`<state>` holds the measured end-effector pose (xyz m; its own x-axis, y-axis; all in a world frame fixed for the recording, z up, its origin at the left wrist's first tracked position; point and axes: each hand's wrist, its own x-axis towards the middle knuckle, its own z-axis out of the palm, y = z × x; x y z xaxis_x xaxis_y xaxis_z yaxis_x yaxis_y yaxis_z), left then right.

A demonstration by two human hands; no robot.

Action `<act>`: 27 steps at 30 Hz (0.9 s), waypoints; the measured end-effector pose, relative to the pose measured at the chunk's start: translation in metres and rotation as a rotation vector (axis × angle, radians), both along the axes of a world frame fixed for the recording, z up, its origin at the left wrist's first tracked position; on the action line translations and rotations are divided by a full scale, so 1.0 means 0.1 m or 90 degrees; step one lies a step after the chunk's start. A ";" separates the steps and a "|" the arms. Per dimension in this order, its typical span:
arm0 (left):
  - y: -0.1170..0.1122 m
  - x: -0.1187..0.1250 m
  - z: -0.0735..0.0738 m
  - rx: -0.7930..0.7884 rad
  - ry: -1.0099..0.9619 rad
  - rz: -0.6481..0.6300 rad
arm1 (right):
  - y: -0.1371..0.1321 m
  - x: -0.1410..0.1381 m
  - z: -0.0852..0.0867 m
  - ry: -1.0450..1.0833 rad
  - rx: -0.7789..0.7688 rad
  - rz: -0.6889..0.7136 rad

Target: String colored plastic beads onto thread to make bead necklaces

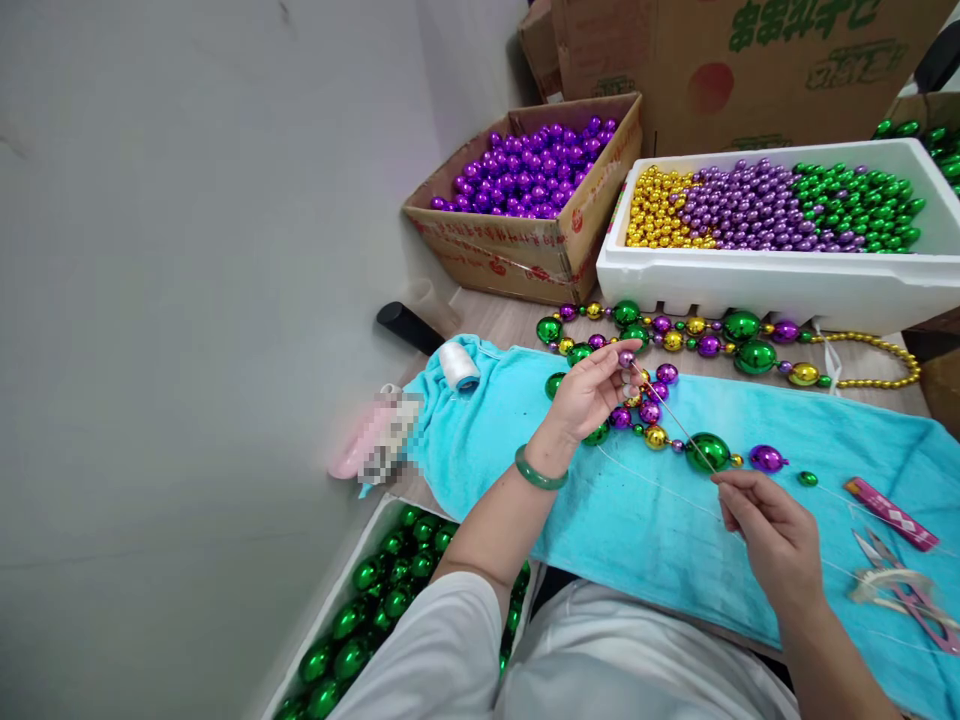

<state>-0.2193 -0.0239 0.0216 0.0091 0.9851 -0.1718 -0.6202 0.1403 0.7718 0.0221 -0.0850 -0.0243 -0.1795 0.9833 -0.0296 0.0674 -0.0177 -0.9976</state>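
The left hand (583, 397) has its fingers almost together, the thumb and forefinger pinching a small purple bead (626, 358). The right hand (776, 545) has thumb and forefinger pressed on the near end of a thin rod (675, 419), which slants away to the bead in the left fingers; whether its tip enters the bead cannot be told. A green bangle (540, 472) sits on the left wrist. Just beyond the right fingers lies a large green bead (716, 448) — part of a bead string (656, 437) that runs leftward, partly hidden behind the left fingers. To the right of the right fingers are a purple bead (765, 459), a small green bead (808, 479), a pink packet (892, 514) and scissors (919, 600). A thread spool (455, 365) lies left of the left fingers, on the blue towel (502, 490) covering part of the table (491, 318). Farther beyond both sets of fingers are a longer bead garland (741, 327), a carton (495, 250) of purple beads and a white foam box (735, 285) — its contents gold, purple and green beads.
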 end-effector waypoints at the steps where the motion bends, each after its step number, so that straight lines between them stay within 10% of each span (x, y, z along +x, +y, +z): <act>1: 0.00 0.00 -0.01 0.001 0.003 0.000 | 0.00 0.00 0.00 -0.003 -0.001 0.000; 14: 0.05 0.08 -0.07 0.116 0.386 -0.023 | 0.09 0.04 -0.08 0.009 -0.029 -0.012; 21: 0.16 0.13 -0.33 -0.004 1.093 -0.094 | 0.12 0.06 -0.14 0.061 -0.049 -0.050; 27: 0.11 0.27 -0.55 -0.026 1.206 -0.182 | 0.11 0.09 -0.13 0.060 -0.051 -0.046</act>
<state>-0.1918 -0.0127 -0.0332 -0.0536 0.9840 -0.1696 0.9465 0.1042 0.3055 0.0312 -0.0737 -0.0371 -0.1147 0.9889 -0.0942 -0.0308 -0.0983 -0.9947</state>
